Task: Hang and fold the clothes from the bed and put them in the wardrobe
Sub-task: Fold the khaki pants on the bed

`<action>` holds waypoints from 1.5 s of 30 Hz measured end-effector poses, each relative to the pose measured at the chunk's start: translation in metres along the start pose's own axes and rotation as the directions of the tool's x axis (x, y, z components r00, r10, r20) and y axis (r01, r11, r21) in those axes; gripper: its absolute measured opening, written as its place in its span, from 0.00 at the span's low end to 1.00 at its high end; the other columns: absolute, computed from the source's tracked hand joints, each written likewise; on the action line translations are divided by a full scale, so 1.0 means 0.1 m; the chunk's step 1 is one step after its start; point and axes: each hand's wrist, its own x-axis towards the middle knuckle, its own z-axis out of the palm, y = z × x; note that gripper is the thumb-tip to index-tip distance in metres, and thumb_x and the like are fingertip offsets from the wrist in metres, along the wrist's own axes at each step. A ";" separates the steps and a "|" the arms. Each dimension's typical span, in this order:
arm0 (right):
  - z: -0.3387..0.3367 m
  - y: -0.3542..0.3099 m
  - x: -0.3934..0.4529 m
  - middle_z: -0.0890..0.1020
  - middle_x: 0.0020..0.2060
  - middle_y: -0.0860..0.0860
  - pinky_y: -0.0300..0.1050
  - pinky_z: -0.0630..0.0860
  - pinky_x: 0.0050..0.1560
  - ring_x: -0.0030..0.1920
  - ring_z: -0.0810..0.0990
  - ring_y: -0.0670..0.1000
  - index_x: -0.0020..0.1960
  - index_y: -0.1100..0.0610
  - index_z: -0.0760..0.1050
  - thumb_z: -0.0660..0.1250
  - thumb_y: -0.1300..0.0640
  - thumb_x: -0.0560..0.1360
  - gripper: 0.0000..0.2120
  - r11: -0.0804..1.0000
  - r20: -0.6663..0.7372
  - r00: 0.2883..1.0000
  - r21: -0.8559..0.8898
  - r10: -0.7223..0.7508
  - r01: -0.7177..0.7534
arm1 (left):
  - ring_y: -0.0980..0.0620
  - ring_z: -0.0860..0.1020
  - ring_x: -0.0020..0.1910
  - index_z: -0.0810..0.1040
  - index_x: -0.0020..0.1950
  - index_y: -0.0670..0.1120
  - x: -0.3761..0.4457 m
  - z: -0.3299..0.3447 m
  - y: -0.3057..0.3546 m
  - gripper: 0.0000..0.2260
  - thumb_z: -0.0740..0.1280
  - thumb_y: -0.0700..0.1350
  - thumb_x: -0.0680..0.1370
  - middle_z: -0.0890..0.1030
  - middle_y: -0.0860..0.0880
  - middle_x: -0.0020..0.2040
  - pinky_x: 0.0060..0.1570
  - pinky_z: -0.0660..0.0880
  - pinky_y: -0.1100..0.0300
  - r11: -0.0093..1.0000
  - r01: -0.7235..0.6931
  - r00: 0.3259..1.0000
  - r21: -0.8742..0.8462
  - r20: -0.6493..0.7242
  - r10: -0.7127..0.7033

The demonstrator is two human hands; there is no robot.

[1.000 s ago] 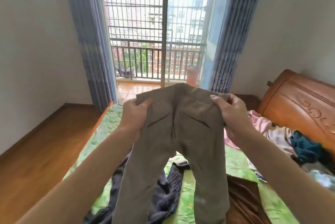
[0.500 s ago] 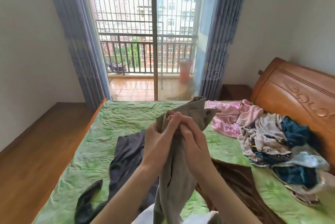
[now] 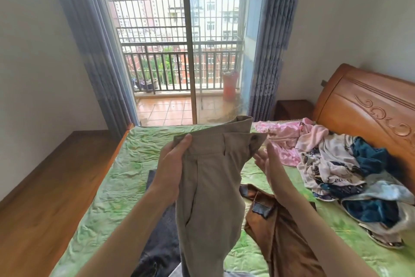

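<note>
Beige trousers [image 3: 208, 178] hang above the green-sheeted bed [image 3: 112, 178], waistband pinched in the left hand [image 3: 170, 164]; the right hand [image 3: 267, 162] is spread, fingers loose, just beside them.

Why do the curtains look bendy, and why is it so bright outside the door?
Head view: the wide-angle lens bows the curtains near the picture's edges; daylight through the balcony door washes out the buildings, while the beige trousers stay sharp and evenly lit.

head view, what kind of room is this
A home bedroom, most likely in an upper-floor flat: a bed with a carved wooden headboard, loose clothes heaped on it, and curtained glass doors opening onto a railed balcony facing apartment blocks.
</note>
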 end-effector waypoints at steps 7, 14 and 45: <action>0.01 -0.36 0.05 0.80 0.69 0.53 0.49 0.77 0.66 0.71 0.78 0.55 0.73 0.50 0.76 0.68 0.44 0.83 0.21 0.991 0.209 0.972 0.107 -0.102 0.081 | 0.47 0.87 0.46 0.90 0.46 0.47 0.14 -0.08 0.24 0.11 0.68 0.43 0.83 0.88 0.43 0.49 0.44 0.84 0.56 0.998 -0.060 0.997 0.008 0.049 0.059; 0.12 -0.68 -0.01 0.85 0.61 0.50 0.44 0.80 0.58 0.64 0.83 0.53 0.63 0.47 0.83 0.77 0.38 0.72 0.22 0.990 0.175 0.975 0.038 -0.138 0.134 | 0.45 0.87 0.45 0.89 0.46 0.47 0.30 -0.15 0.50 0.09 0.70 0.46 0.82 0.88 0.42 0.48 0.43 0.85 0.54 0.995 -0.021 0.995 0.096 0.101 0.012; -0.25 -1.30 -0.23 0.76 0.32 0.48 0.30 0.68 0.34 0.32 0.73 0.43 0.38 0.56 0.72 0.73 0.45 0.74 0.17 0.608 0.025 0.745 -0.559 -0.667 0.563 | 0.58 0.78 0.61 0.75 0.62 0.59 0.18 -0.04 0.46 0.20 0.78 0.56 0.74 0.75 0.62 0.59 0.57 0.73 0.69 0.284 -0.835 0.550 0.471 0.713 0.436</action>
